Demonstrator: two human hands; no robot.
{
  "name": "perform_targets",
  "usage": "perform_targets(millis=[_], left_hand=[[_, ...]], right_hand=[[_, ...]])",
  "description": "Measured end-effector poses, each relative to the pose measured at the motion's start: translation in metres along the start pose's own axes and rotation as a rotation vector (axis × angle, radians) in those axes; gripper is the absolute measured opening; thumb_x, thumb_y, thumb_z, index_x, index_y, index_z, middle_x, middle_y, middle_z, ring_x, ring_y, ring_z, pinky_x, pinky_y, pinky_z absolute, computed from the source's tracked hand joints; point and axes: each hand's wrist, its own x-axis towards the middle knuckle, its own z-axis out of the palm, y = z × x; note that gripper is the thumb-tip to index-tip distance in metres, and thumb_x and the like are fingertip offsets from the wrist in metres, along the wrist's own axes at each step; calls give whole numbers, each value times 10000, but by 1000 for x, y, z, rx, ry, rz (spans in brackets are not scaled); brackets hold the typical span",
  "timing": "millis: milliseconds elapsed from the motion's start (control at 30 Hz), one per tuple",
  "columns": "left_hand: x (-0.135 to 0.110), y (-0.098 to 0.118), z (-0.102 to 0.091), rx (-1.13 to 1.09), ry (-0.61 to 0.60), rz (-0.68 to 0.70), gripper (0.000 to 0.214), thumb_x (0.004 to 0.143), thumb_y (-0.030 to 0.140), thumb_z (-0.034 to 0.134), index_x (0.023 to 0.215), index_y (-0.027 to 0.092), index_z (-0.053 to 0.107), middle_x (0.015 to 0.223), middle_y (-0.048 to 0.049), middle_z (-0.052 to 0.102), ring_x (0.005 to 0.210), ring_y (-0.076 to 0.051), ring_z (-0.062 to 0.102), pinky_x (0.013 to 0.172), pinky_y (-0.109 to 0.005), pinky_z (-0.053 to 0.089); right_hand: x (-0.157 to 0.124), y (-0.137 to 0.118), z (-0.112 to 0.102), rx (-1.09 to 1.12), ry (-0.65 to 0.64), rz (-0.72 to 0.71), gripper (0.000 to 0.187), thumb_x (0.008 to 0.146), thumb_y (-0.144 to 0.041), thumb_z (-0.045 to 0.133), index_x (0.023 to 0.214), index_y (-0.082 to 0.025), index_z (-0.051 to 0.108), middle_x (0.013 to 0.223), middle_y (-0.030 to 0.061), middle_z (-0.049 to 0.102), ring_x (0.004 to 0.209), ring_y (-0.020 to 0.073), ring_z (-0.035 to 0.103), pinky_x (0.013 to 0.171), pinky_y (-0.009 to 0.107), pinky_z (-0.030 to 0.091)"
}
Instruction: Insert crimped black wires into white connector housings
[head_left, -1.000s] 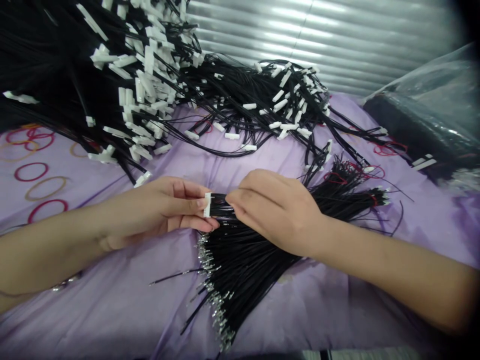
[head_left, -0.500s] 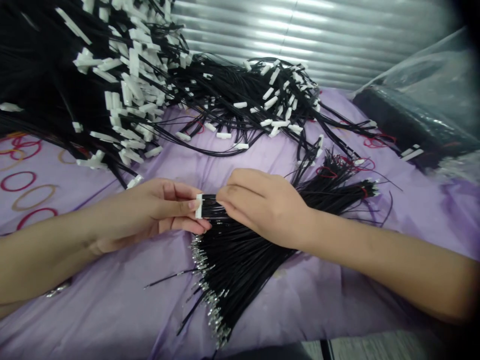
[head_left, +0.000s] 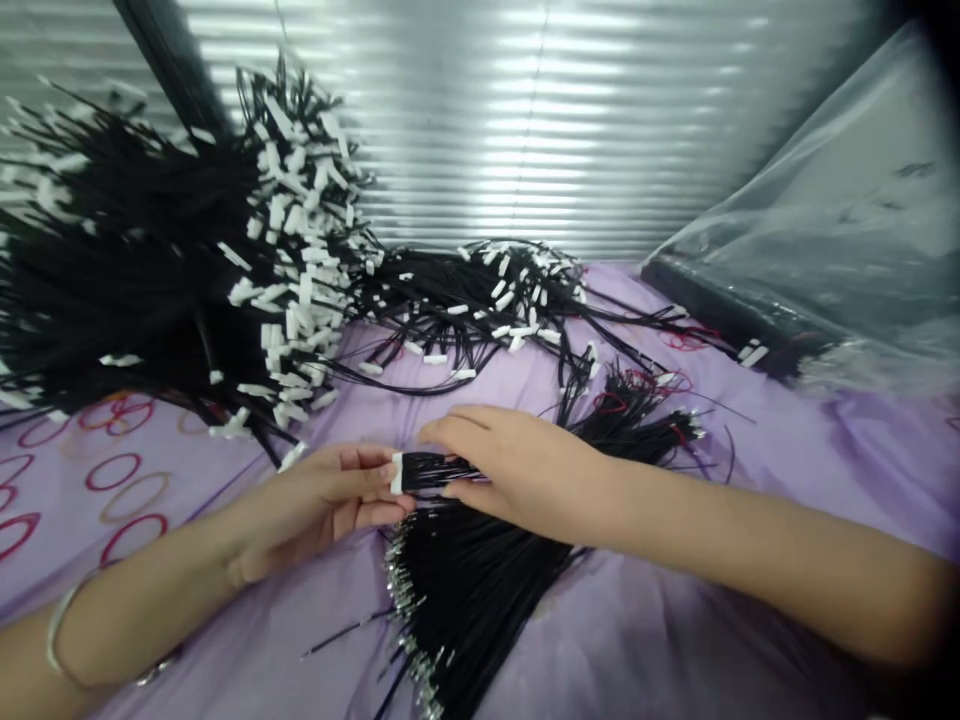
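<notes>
My left hand (head_left: 364, 490) pinches a small white connector housing (head_left: 397, 473) between thumb and fingers. A row of black wires (head_left: 431, 472) runs from the housing to the right, into my right hand (head_left: 499, 465). My right hand curves round these wires, fingers above and thumb below; part of its grip is hidden. Beneath both hands spreads a thick fan of loose black wires (head_left: 472, 590), their silvery metal terminals (head_left: 405, 590) facing left. One stray wire (head_left: 341, 635) sticks out leftward from the fan.
Behind my left arm rises a large heap of black cables with white connectors (head_left: 135, 270). A smaller pile (head_left: 465, 300) lies by the blinds (head_left: 480, 130). Red and yellow rubber bands (head_left: 112, 472) lie at left on the purple cloth (head_left: 622, 620). A clear plastic bag (head_left: 847, 240) stands at right.
The view has tilted up, so things sit lower in it. My right hand has gone from a closed pinch on the wires near the housing to a wider hold, fingers and thumb apart round them.
</notes>
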Motion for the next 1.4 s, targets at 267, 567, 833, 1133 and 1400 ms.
perform_targets(millis=[267, 567, 833, 1133, 1400], left_hand=[[-1, -4, 3, 56, 197, 232, 104, 751, 202, 735, 785, 155, 648, 747, 27, 664, 771, -105, 674, 814, -187, 518], [2, 1, -2, 589, 310, 438, 193, 800, 382, 662, 859, 203, 698, 788, -6, 713, 728, -122, 645, 710, -191, 474], [1, 1, 1, 625, 353, 410, 155, 803, 323, 655, 863, 184, 688, 755, 36, 711, 680, -59, 616, 640, -110, 424], [7, 2, 8, 493, 480, 312, 143, 733, 296, 689, 838, 199, 684, 702, 5, 716, 632, -104, 646, 597, -145, 491], [9, 0, 5, 516, 498, 330, 129, 717, 324, 679, 798, 226, 697, 705, -16, 722, 651, -129, 667, 610, -167, 528]], right_hand=[[-18, 0, -42, -212, -148, 225, 280, 808, -106, 580, 1085, -142, 591, 1025, 77, 591, 881, 203, 595, 734, 324, 459], [-11, 2, -41, -230, -446, 335, 160, 885, -203, 517, 812, -158, 653, 866, 61, 631, 796, 183, 608, 730, 310, 439], [-8, 11, -39, -239, -448, 332, 179, 867, -142, 525, 762, -134, 669, 820, 73, 650, 779, 159, 593, 768, 288, 423], [-10, 8, -34, -290, -265, 229, 174, 841, -119, 539, 711, -145, 651, 718, 29, 596, 624, 111, 494, 550, 253, 284], [-9, 9, -20, -338, -345, 232, 191, 851, -129, 526, 692, -160, 625, 722, 17, 598, 634, 149, 532, 527, 286, 256]])
